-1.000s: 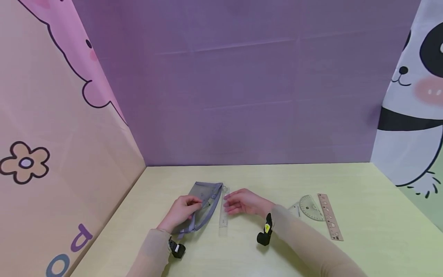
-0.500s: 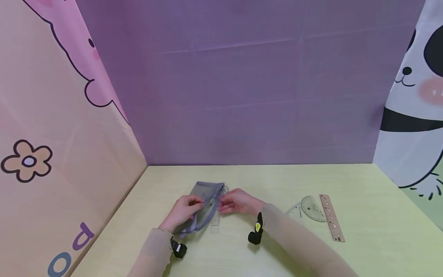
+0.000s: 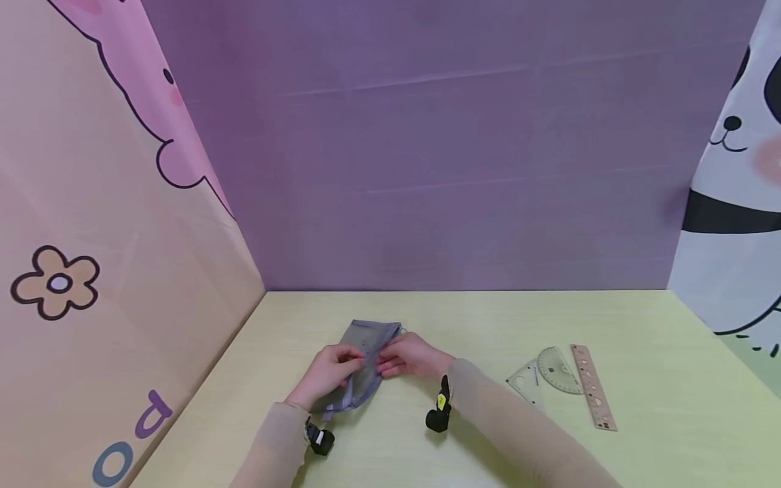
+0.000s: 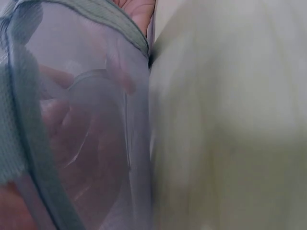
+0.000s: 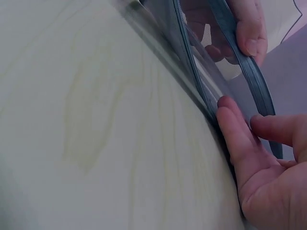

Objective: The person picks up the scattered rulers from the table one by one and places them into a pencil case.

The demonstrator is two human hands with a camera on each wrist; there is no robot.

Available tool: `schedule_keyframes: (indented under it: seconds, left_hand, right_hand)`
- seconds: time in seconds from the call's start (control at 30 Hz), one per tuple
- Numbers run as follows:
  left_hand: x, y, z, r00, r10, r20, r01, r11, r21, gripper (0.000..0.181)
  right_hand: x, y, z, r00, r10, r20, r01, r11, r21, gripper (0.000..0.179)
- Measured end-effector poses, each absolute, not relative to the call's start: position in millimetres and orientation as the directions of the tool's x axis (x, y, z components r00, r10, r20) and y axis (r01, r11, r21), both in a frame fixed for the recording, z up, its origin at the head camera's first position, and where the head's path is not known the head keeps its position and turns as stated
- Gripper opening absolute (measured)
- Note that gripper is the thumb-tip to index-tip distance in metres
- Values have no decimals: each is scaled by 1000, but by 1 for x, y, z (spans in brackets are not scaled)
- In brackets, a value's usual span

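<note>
A translucent grey zip pouch (image 3: 373,333) with blue-grey edging lies on the table left of centre. My left hand (image 3: 329,369) pinches one side of its zipper edge, holding the mouth apart. At that mouth, my right hand (image 3: 410,356) has its fingertips between the zipper edges. It holds a clear ruler (image 5: 214,72), seen as a see-through strip inside the pouch in the right wrist view; its far part is hidden. Through the pouch film (image 4: 136,191), blurred fingers show in the left wrist view.
To the right lie a clear set square (image 3: 528,383), a clear protractor (image 3: 558,371) and a pink ruler (image 3: 594,386), close together on the pale table (image 3: 488,454). A purple cloth (image 3: 457,169) stands behind, with printed panels at both sides.
My right hand has moved left with the clear ruler, from beside the pouch to its mouth, and the ruler has gone inside. My left hand keeps its hold on the pouch.
</note>
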State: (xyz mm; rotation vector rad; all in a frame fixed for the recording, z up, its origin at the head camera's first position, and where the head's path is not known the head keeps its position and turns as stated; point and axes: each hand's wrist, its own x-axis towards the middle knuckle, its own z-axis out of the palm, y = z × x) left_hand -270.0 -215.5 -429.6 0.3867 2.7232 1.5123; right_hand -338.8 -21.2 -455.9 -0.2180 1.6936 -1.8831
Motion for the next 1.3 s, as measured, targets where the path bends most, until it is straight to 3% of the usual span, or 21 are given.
schedule_keyframes:
  seconds: [0.67, 0.9, 1.07, 1.3]
  left_hand:
    - [-267, -210, -426, -970, 214, 114, 209, 503, 838, 17]
    - [-248, -202, -398, -968, 225, 111, 214, 510, 833, 17]
    - [-258, -209, -415, -973, 199, 115, 204, 517, 832, 19]
    - [-262, -210, -421, -968, 225, 109, 212, 509, 834, 19]
  right_hand:
    - [-340, -12, -448, -870, -461, -176, 50, 272, -961, 12]
    - [-339, 30, -432, -868, -482, -120, -27, 288, -957, 19]
    - [-336, 71, -413, -846, -528, -76, -92, 286, -954, 28]
    - [-326, 134, -400, -841, -541, 14, -276, 407, -871, 25]
